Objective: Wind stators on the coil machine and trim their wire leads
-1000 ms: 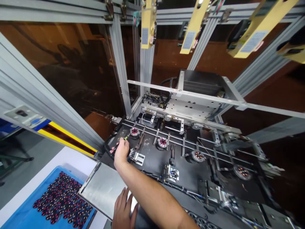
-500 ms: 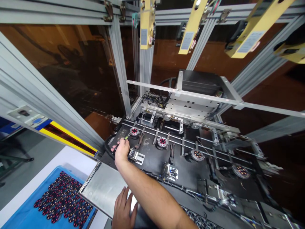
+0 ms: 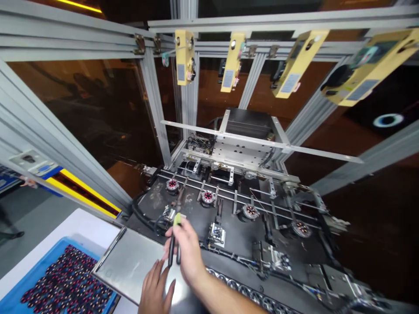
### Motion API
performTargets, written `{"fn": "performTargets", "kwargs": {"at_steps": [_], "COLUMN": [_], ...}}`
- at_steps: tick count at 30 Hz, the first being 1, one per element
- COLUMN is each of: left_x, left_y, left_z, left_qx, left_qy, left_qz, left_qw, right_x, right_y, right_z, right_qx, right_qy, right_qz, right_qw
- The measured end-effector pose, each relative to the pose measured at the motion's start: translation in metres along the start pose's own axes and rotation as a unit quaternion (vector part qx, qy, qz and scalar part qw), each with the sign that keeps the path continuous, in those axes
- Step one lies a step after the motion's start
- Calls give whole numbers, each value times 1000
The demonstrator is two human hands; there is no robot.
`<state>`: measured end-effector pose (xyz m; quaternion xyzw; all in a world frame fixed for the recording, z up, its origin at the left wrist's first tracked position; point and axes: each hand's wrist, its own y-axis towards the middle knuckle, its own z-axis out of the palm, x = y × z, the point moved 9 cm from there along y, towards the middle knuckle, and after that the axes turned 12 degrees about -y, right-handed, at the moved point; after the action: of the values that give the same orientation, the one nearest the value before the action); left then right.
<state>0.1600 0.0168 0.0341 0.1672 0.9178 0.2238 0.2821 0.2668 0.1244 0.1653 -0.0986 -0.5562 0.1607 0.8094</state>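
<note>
My right hand [image 3: 190, 250] is closed around a slim tool [image 3: 171, 248] with two black legs and a light-green end; its exact kind I cannot make out. The green end points up and away, while the black legs reach down towards my other hand. Fingers apart, my left hand [image 3: 153, 288] lies over the edge of a bare metal plate [image 3: 131, 261], close to the tool's lower ends. Beyond the right hand, round fixtures on the dark machine bed hold red-and-black discs, among them one disc [image 3: 172, 184] at far left and another disc [image 3: 208, 196] beside it.
A blue tray [image 3: 39, 272] full of small dark-and-pink discs sits at lower left. Metal rods [image 3: 225, 186] cross the bed, with small clamps [image 3: 217, 233] in front. Yellow units [image 3: 231, 63] hang overhead. Aluminium posts [image 3: 157, 109] and a yellow-black sensor bar [image 3: 85, 192] frame the opening.
My right hand has drawn back from the far-left fixture towards my left hand, bringing the tool along. My left hand stays low by the plate. The camera view has shifted.
</note>
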Motion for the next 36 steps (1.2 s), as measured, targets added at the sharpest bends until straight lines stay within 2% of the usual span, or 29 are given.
{"fn": "performTargets", "kwargs": {"at_steps": [3,6,10,14,23,27,29,31,33,34,36], "left_x": [-3,0,8,16,23,26,27,31,35,38,45], "left_y": [0,-3,-8,-13,-20,-22,-23,-24,-25,-25,-26], "left_z": [4,6,13,19,26,27,28,28,28,28,28], "left_qx": [35,44,53,40,27,34,43,51,54,56,61], "left_qy": [21,35,36,30,21,17,13,10,4,-1,-19], "left_qz": [23,37,53,46,18,5,2,-7,-24,-37,-71], "left_qw": [999,998,997,998,999,999,999,999,998,998,995], "right_x": [-10,-24,-35,-40,-42,-36,-29,-19,-11,-8,-4], "right_y": [22,37,45,50,54,59,58,48,25,7,-38], "right_z": [-48,-66,-71,-76,-83,-83,-78,-66,-46,-33,-14], "right_qx": [-108,-166,-220,-248,-255,-247,-229,-176,-65,13,173], "right_qy": [32,54,81,98,96,86,78,66,44,27,-4], "right_qz": [-7,-1,12,31,41,30,24,18,26,34,45], "right_qw": [994,985,972,963,961,965,970,982,997,999,984]}}
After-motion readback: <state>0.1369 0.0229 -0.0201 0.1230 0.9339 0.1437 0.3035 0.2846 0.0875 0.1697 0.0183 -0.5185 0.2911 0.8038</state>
